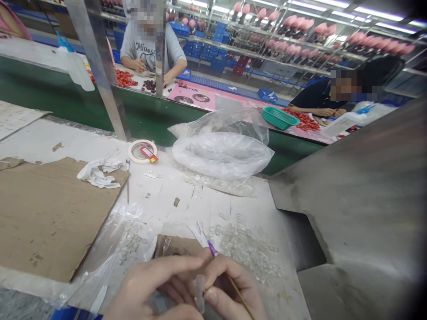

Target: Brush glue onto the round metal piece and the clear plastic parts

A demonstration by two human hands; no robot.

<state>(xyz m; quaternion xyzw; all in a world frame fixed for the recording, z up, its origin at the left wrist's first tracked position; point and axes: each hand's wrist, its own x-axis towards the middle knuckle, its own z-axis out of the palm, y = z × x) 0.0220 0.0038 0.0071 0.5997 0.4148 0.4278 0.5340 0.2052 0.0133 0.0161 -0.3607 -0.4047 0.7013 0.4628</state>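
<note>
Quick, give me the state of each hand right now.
Left hand: fingers pinched closed on a small clear plastic piece.
Right hand: fingers closed around a thin stick tool with a purple tip.

This is a factory floor, an assembly line for small goods. A long green conveyor belt (143, 113) runs between rows of work tables, and two other people (151, 49) sit across it sorting red parts (302, 120) beside a green basket (279, 118). Overhead metal racks carry rows of pink forms (300, 26) under strip lights, with blue crates (203, 46) stacked behind. The near table (167, 195) holds heaps of small clear pieces (247, 249), a bulging plastic bag (222, 153), tape roll (143, 151) and cardboard sheet (50, 213).
</note>
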